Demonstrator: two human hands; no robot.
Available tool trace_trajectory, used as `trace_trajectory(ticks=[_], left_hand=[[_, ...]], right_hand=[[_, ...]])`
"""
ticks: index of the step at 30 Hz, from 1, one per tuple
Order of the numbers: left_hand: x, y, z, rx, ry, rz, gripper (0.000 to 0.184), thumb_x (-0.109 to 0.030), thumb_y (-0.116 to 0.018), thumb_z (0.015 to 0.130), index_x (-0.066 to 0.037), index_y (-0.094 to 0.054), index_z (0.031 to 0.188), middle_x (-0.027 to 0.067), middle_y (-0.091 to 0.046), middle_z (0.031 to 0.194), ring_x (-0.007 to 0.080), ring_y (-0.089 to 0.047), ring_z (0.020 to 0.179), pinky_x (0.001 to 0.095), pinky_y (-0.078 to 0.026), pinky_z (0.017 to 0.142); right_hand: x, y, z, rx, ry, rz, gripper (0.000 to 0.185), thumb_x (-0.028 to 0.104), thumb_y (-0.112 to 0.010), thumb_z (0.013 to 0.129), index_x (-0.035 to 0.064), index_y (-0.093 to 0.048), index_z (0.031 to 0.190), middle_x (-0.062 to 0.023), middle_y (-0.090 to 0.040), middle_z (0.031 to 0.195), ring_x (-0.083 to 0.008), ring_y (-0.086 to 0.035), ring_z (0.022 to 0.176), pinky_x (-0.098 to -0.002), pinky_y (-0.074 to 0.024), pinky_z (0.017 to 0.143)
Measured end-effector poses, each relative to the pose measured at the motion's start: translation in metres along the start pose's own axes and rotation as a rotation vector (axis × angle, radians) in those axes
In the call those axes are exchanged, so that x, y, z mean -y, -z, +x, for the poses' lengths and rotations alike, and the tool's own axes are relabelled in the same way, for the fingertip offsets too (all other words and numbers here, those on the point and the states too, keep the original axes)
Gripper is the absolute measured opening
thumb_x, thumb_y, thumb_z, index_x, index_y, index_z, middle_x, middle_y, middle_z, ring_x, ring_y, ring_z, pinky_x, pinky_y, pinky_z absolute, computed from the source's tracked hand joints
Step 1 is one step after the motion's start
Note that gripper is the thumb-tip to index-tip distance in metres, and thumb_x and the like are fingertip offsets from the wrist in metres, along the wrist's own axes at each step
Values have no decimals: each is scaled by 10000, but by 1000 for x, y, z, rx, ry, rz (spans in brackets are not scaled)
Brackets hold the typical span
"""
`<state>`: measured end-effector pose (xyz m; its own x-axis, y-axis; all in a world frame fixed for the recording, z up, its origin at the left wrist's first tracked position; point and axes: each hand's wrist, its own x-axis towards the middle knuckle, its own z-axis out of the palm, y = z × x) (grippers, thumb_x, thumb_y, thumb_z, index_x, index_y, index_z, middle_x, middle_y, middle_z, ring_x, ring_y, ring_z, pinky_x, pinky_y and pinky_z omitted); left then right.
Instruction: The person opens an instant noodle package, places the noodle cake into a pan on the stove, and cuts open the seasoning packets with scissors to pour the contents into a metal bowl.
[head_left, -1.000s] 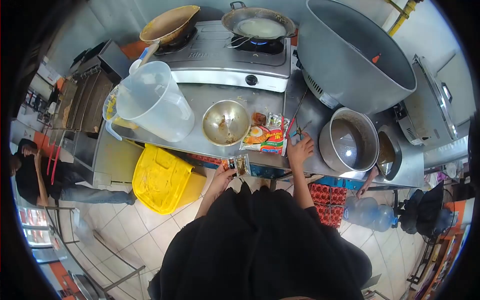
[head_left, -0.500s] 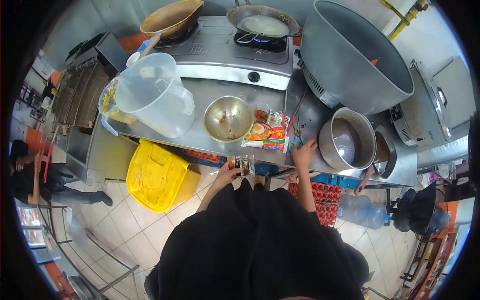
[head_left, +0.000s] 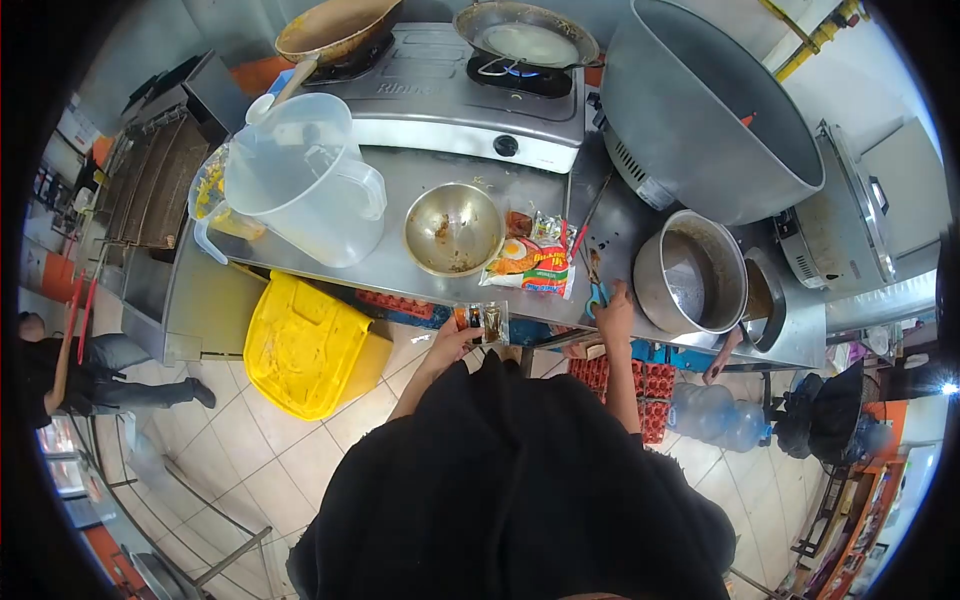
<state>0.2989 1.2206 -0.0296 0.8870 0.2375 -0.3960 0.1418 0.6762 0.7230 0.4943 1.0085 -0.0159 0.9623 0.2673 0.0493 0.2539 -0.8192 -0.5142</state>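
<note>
My left hand (head_left: pixel 453 340) is closed on a seasoning sachet (head_left: pixel 491 322) with dark and brown contents, held at the counter's front edge. My right hand (head_left: pixel 616 315) is at the blue handles of a pair of scissors (head_left: pixel 597 296), fingers curled around them; the blades point away over the counter. Between the hands, a noodle packet (head_left: pixel 532 262) with a fried egg printed on it lies on the steel, smaller sachets (head_left: pixel 519 224) behind it. Left of the packet stands a metal bowl (head_left: pixel 454 230) with brown residue inside.
A gas stove (head_left: pixel 440 100) carries a lit frying pan (head_left: pixel 526 40) and another pan (head_left: pixel 335 32). A plastic jug (head_left: pixel 305 190) stands left; a steel pot (head_left: pixel 690 270) and a large grey pot (head_left: pixel 700 120) stand right. Below is a yellow bin (head_left: pixel 305 340). Another person's hand (head_left: pixel 722 362) shows near the right edge.
My right hand has shifted slightly down and right at the scissors, leaving more of their blue handles visible. My left hand keeps the sachet in about the same place. The view has shifted slightly.
</note>
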Motion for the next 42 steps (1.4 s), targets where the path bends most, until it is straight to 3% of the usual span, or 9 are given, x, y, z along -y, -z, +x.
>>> trace_trajectory(ticks=[5, 8, 14, 17, 22, 25, 33, 35, 42], left_hand=[[-5, -7, -6, -13, 51, 5, 328, -6, -513, 722, -45, -385, 1021, 57, -511, 937, 124, -523, 807, 235, -445, 650], [-4, -5, -5, -21, 68, 52, 363, -5, -519, 718, -45, -362, 1042, 55, -501, 952, 138, -523, 815, 265, -453, 661], [1, -4, 6, 7, 149, 10, 430, -37, -554, 708, -47, -333, 1077, 52, -487, 948, 144, -522, 809, 279, -456, 648], [-6, -18, 4, 60, 123, -103, 440, -55, -564, 709, -50, -332, 1083, 44, -480, 956, 143, -522, 787, 274, -457, 631], [-2, -19, 10, 127, 138, -186, 403, -67, -549, 725, -54, -359, 1080, 37, -490, 940, 135, -523, 797, 283, -462, 632], [-5, -21, 10, 173, 142, -247, 372, -84, -532, 741, -60, -376, 1078, 45, -500, 935, 132, -528, 800, 273, -462, 627], [-8, -21, 6, 148, 77, -455, 334, -75, -499, 756, -77, -392, 1072, 60, -505, 986, 159, -532, 826, 289, -469, 664], [-12, -24, 3, 107, 77, -472, 343, -74, -480, 751, -63, -366, 1074, 87, -495, 997, 213, -513, 897, 343, -449, 763], [-34, -39, -12, 97, -56, -434, 429, -22, -492, 735, -82, -334, 1129, 71, -480, 1021, 170, -512, 899, 309, -466, 728]], right_hand=[[-5, 4, -10, -20, 38, -3, 525, 69, -601, 529, 63, -401, 1014, -205, -518, 804, -383, -490, 742, -406, -398, 671], [-3, 15, -19, -40, 68, 51, 504, 60, -585, 550, 55, -411, 1023, -142, -532, 642, -296, -531, 624, -373, -415, 568], [-29, 28, -25, 324, -325, 813, 414, 41, -539, 671, 15, -379, 1052, -87, -534, 777, -180, -550, 707, -281, -464, 561], [-28, 43, -36, 449, -575, 1535, 330, 13, -498, 739, -11, -377, 1046, -118, -489, 917, -202, -533, 814, -250, -487, 725], [-42, 33, -52, 482, -733, 1820, 323, 28, -487, 748, 21, -400, 1059, -115, -475, 958, -156, -529, 812, -208, -497, 671], [-25, 32, -56, 728, -724, 2083, 345, 43, -534, 718, 35, -406, 1038, -137, -485, 937, -185, -533, 801, -208, -501, 645], [16, 35, -57, 716, -441, 1692, 441, 48, -550, 709, 75, -337, 1094, -110, -522, 863, -177, -543, 749, -204, -471, 608], [18, 32, -55, 766, -336, 1594, 468, 40, -574, 692, 75, -335, 1093, -99, -525, 853, -169, -541, 740, -208, -450, 611], [37, 28, -48, 821, -257, 1231, 582, 9, -610, 653, 72, -310, 1148, -86, -547, 793, -148, -535, 736, -220, -420, 615]])
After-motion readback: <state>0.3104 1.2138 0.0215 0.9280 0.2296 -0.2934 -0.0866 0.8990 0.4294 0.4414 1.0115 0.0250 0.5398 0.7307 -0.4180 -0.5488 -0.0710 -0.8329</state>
